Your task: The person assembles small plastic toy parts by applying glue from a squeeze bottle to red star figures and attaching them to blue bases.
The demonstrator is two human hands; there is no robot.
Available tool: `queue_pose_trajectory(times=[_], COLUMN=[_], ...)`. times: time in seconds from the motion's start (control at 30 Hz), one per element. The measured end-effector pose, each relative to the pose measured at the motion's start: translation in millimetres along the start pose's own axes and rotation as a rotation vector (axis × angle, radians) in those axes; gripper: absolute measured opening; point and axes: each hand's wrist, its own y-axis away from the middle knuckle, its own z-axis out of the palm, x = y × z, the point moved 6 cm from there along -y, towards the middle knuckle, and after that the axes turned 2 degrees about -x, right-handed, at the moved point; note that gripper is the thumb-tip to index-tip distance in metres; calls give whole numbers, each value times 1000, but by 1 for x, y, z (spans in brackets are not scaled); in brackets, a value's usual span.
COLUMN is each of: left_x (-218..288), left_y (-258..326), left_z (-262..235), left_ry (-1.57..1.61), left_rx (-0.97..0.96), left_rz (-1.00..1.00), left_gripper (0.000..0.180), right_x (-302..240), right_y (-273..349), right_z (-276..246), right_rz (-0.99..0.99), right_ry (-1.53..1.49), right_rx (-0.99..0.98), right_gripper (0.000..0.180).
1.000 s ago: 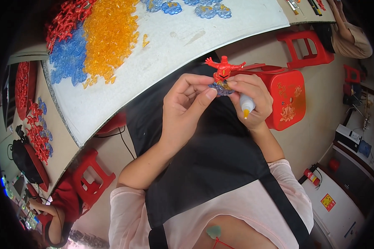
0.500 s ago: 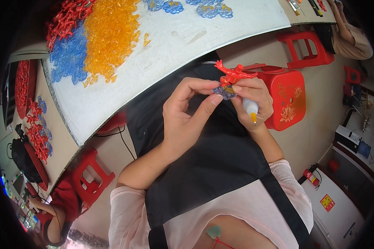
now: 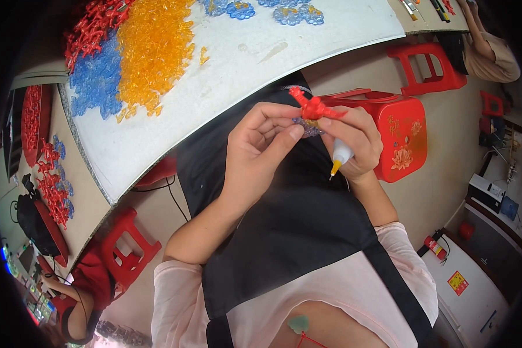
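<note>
Above my lap, my left hand (image 3: pixel 255 151) pinches the left edge of a clear blue scalloped base (image 3: pixel 311 129) between thumb and fingers. A glossy red plastic figurine (image 3: pixel 313 108) with outstretched limbs stands on that base, with a bit of amber between them. From the other side, my right hand (image 3: pixel 356 139) is closed at the figurine and base. The same hand also keeps a white squeeze bottle (image 3: pixel 343 152) against its palm, its yellow needle tip pointing down toward me. My fingers hide part of the base and most of the bottle.
The white-covered table (image 3: pixel 238 69) ahead bears piles of amber pieces (image 3: pixel 156 52), blue pieces (image 3: pixel 95 81) and red figurines (image 3: pixel 95 29). Blue bases (image 3: pixel 298 15) lie at its far side. Red stools (image 3: pixel 400 136) stand at right. Other people sit at lower left and far right.
The figurine and base have tilted and shifted slightly left in my hands. The bottle's tip has swung left and a little down with my right hand.
</note>
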Motion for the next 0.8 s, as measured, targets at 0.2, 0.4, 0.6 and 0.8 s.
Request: queue_pose_trajectory(times=[0.2, 0.4, 0.6, 0.8], left_x=[2, 12, 3, 6], left_y=[-5, -23, -21, -20], left_z=[-9, -11, -10, -9], left_ry=[-73, -168, -28, 15], left_rx=[15, 26, -95, -112], left_rz=[-52, -43, -164, -162], left_gripper=[18, 29, 26, 23], right_x=[14, 18, 16, 16], right_y=[-1, 3, 3, 2], right_z=[3, 8, 8, 7], right_rz=[243, 383, 397, 372], right_ry=[-219, -423, -457, -474], right_rx=[-77, -114, -124, -146], right_gripper=[26, 25, 25, 24])
